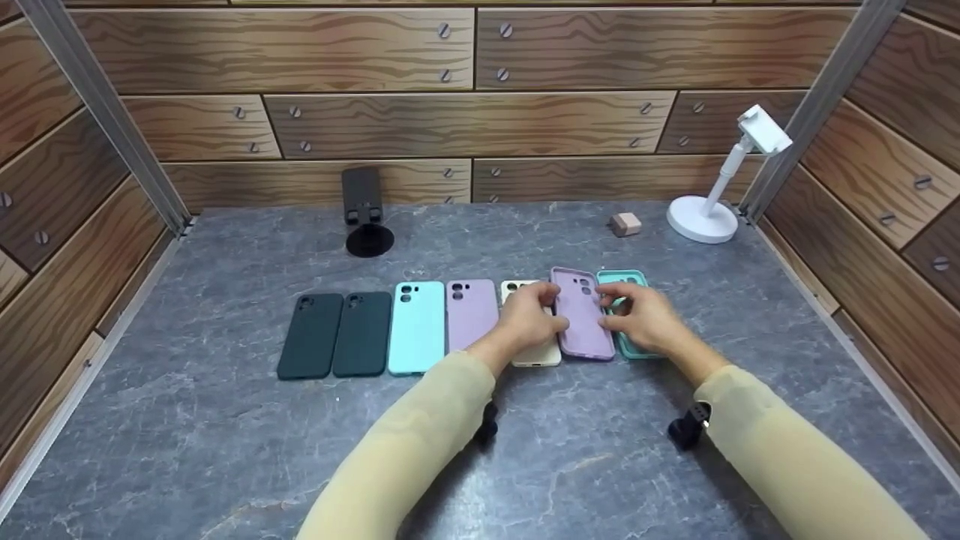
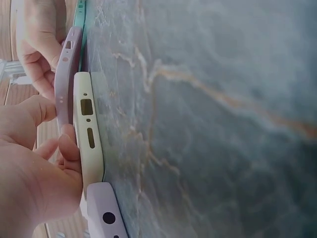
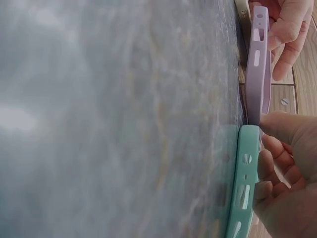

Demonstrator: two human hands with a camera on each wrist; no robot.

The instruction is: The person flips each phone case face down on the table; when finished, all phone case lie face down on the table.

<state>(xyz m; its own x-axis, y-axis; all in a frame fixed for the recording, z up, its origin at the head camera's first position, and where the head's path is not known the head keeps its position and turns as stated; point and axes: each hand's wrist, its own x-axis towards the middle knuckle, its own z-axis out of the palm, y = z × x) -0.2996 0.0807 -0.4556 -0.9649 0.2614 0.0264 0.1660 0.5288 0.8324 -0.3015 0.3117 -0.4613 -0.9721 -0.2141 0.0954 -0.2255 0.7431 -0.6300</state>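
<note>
A purple phone case (image 1: pixel 583 326) lies hollow side up, slightly tilted, between my two hands. My left hand (image 1: pixel 526 313) holds its left edge with thumb and fingertips, reaching over a cream phone case (image 1: pixel 538 358). At the right edge, the thumb and fingers of my right hand (image 1: pixel 646 321) hold the same case, over a teal phone case (image 1: pixel 631 349), also hollow side up and partly hidden. In the left wrist view the purple case (image 2: pixel 67 82) overlaps the end of the cream one (image 2: pixel 89 144). The right wrist view has it raised at the teal case's end (image 3: pixel 245 173).
Leftward in the row lie another purple case (image 1: pixel 469 311), a bright turquoise one (image 1: pixel 417 330) and two dark green ones (image 1: pixel 361 337). Behind stand a black phone stand (image 1: pixel 363 199), a small pink charger plug (image 1: pixel 625 224) and a white phone stand (image 1: pixel 703 220). Wood-patterned walls enclose the grey marbled table.
</note>
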